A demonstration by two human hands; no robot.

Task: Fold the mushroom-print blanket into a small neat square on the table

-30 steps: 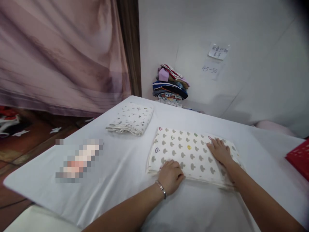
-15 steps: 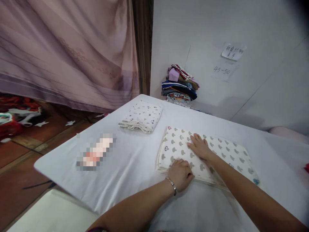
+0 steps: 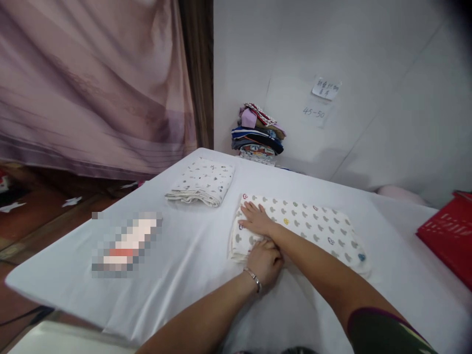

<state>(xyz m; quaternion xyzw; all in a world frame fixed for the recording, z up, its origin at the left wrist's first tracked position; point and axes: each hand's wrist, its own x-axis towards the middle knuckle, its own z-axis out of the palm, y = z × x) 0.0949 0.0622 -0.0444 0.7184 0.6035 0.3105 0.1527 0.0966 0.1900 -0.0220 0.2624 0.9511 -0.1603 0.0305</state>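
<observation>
A folded white cloth with a grey mushroom print and a few coloured mushrooms (image 3: 313, 221) lies on the white-covered table (image 3: 195, 275). My left hand (image 3: 263, 260), with a silver bracelet at the wrist, is closed at the near edge of this cloth, its fingers curled and partly hidden. Spread flat on the cloth's top near its left end is my right hand (image 3: 256, 219), its forearm crossing over the cloth. A second folded white cloth with small dark prints (image 3: 206, 179) rests farther back to the left, apart from both hands.
A pixelated object (image 3: 127, 243) lies on the table's left side. Behind the far edge rises a stack of folded clothes (image 3: 258, 132) against the wall. A red bag-like item (image 3: 448, 236) sits at the right. A pink curtain (image 3: 96, 83) hangs at the back left.
My right hand has slid left along the mushroom-print cloth to its left end. My left hand stays at the near edge. The view has turned right, bringing in the red item.
</observation>
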